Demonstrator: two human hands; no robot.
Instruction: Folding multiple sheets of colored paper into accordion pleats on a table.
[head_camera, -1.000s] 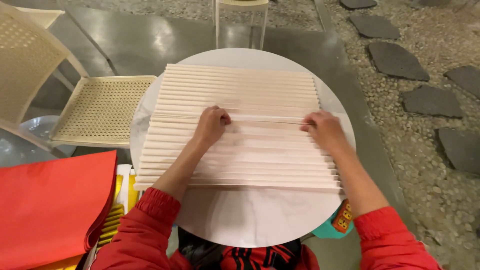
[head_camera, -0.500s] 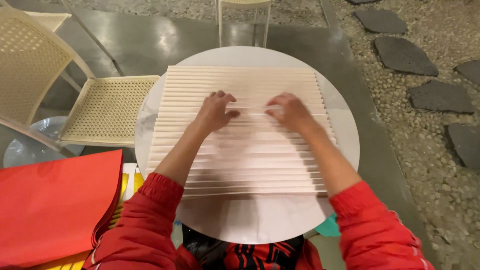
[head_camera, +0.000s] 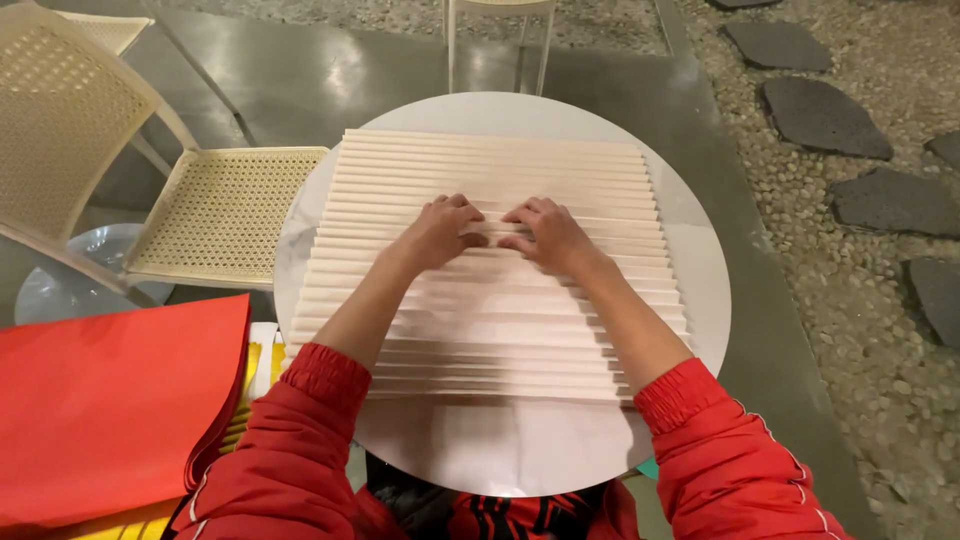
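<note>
Paper: a big cream sheet of pleated paper (head_camera: 500, 290), folded in narrow ridges running side to side, lies flat across most of the round white table (head_camera: 700, 270); its near edge stops short of the table's near rim.
Left hand: the left hand (head_camera: 440, 232) is palm down on the middle of the sheet, fingers curled, fingertips (head_camera: 472, 238) pressing on one ridge.
Right hand: the right hand (head_camera: 545, 235) sits just beside it, palm down too, fingertips pinching at the same ridge line.
Hands together: both hands are close at the centre of the sheet, nearly touching, pressed onto the paper and closed around nothing; no fold is lifted clear of the table.
Sleeves: red jacket sleeves (head_camera: 300, 440) come in from the bottom edge, forearms bare and lying over the near half of the pleats.
Left side: a stack of red paper sheets (head_camera: 110, 410) lies low on the left, with yellow sheets (head_camera: 255, 400) peeking out from under its right edge.
Seating: a cream plastic chair (head_camera: 215, 210) with a perforated seat stands just left of the table.
Ground: smooth grey floor (head_camera: 330, 70) beyond the table, pebbles with dark stepping stones (head_camera: 820, 115) on the right.
</note>
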